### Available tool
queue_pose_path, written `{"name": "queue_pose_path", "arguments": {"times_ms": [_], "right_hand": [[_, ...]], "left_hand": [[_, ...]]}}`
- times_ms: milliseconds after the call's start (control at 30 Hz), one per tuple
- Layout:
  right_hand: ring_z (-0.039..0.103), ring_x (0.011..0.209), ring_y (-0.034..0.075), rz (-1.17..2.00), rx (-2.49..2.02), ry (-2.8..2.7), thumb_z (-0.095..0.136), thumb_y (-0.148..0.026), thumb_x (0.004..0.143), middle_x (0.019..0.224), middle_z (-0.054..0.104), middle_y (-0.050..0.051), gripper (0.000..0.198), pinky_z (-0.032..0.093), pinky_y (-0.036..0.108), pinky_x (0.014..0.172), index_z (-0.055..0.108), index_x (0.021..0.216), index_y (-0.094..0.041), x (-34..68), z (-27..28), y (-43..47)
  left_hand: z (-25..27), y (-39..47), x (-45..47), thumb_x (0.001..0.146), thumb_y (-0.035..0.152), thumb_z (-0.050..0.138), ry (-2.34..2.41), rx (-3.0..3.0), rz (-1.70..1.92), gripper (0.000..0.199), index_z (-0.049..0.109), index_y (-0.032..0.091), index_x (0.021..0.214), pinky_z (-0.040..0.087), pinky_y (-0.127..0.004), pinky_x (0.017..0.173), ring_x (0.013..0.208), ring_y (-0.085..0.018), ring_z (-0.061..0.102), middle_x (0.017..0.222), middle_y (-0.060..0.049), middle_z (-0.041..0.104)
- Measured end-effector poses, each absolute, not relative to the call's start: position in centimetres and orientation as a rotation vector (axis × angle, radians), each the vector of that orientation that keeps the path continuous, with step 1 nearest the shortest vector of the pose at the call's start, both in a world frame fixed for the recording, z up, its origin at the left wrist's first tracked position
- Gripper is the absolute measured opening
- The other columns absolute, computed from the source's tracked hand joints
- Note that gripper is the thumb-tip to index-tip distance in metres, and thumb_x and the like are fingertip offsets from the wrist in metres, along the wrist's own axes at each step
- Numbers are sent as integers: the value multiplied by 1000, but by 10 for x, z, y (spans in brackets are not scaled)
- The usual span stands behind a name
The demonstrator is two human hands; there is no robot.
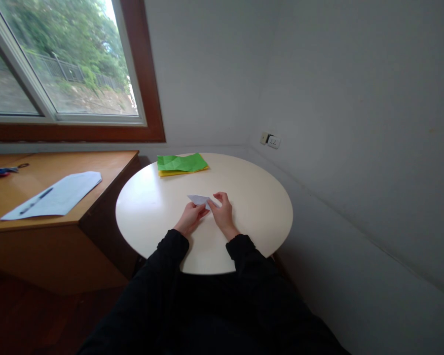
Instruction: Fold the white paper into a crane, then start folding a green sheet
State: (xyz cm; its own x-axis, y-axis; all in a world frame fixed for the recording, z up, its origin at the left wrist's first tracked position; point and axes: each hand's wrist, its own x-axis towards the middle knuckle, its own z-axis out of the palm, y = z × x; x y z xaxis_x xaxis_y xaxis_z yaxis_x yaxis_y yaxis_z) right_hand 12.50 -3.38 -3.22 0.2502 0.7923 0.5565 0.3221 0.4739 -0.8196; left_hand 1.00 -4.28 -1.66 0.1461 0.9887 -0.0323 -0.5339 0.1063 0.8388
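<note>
A small piece of folded white paper (pixel 199 199) is held just over the round white table (pixel 251 197), its pointed end toward the far left. My left hand (pixel 191 217) grips its near edge between thumb and fingers. On the right side, my right hand (pixel 223 212) pinches the paper with the thumb on top, its fingers curled beyond the edge. Part of the paper is hidden behind my hands. Farther back on the table lie a creased green sheet (pixel 183 162) and a yellow sheet (pixel 170 173) under it.
To the left stands a wooden desk (pixel 114 167) with white sheets (pixel 72 192), a pen (pixel 37 200) and scissors (pixel 2 171). A window (pixel 77 64) is above it. Grey walls close in behind and on the right, with a wall socket (pixel 274 142) near the corner.
</note>
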Motion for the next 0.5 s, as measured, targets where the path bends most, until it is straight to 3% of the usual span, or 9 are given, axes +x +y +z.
{"name": "queue_pose_path", "arguments": {"times_ms": [500], "right_hand": [[63, 83, 20, 359, -1115, -1377, 61, -26, 74, 85, 69, 6, 13, 46, 33, 76, 65, 82, -17, 127, -35, -32]], "left_hand": [[-18, -45, 11, 67, 3, 66, 787, 860, 1200, 12, 65, 7, 78, 49, -28, 78, 74, -14, 65, 82, -10, 69]]}}
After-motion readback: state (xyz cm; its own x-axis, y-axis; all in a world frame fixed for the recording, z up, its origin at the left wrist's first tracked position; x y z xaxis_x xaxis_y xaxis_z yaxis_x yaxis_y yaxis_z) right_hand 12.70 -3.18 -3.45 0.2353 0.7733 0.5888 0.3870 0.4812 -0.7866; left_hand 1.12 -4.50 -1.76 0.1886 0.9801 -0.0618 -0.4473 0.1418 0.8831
